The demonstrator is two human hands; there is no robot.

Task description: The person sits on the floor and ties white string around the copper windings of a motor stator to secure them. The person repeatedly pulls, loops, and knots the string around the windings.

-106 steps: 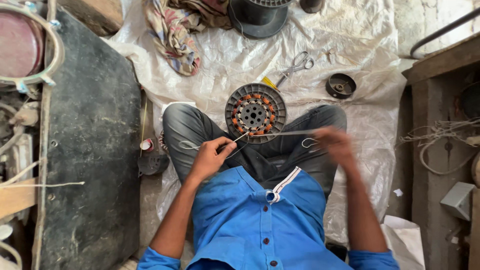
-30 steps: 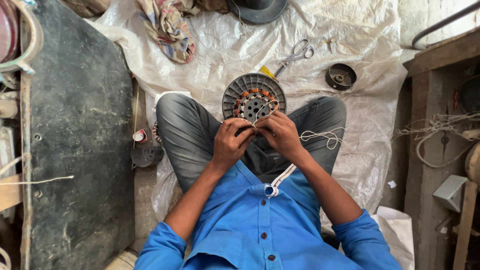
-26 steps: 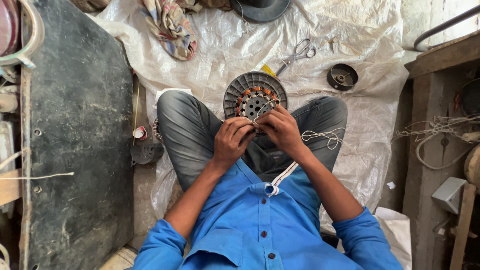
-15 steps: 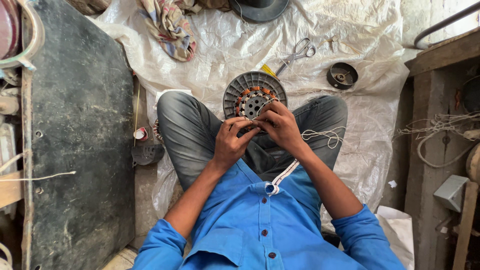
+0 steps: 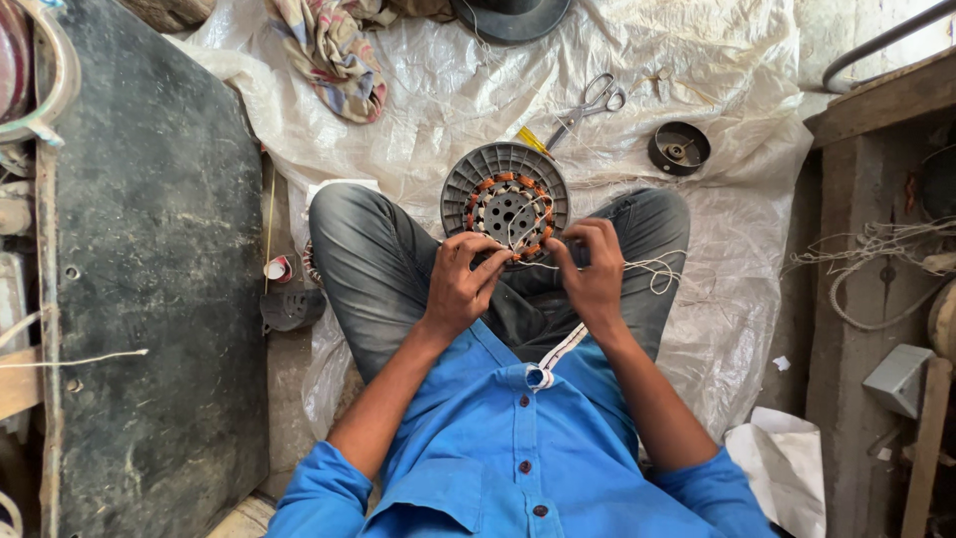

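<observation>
Head view, looking straight down on a person seated cross-legged on a white plastic sheet (image 5: 717, 329) spread over the floor. Both hands are up at the near rim of a round grey motor stator (image 5: 505, 199) ringed with copper-coloured coils, which sits between the knees, just beyond the fingertips. The left hand (image 5: 461, 286) is curled tight, fingers pinched together on a thin white thread (image 5: 637, 265) right at the stator's edge. The right hand (image 5: 593, 271) sits just beside it, almost touching, fingers bent and closed on the same thread; the loose end trails away to that hand's outer side across the thigh and curls into small loops. Whether the thread passes through the coils is too fine to tell.

Beyond the hands, past the stator, a pair of scissors (image 5: 590, 105) lies on the sheet, a yellow-handled tool (image 5: 532, 140) poking out just by the stator's far rim. Farther off to the right hand's side rests a small dark round cap (image 5: 679, 148). Well beyond the left hand, a patterned cloth (image 5: 329, 50) is bunched up. Out past the left elbow stands a dark slab (image 5: 149, 269), a small red-and-white spool (image 5: 278, 268) at its edge.
</observation>
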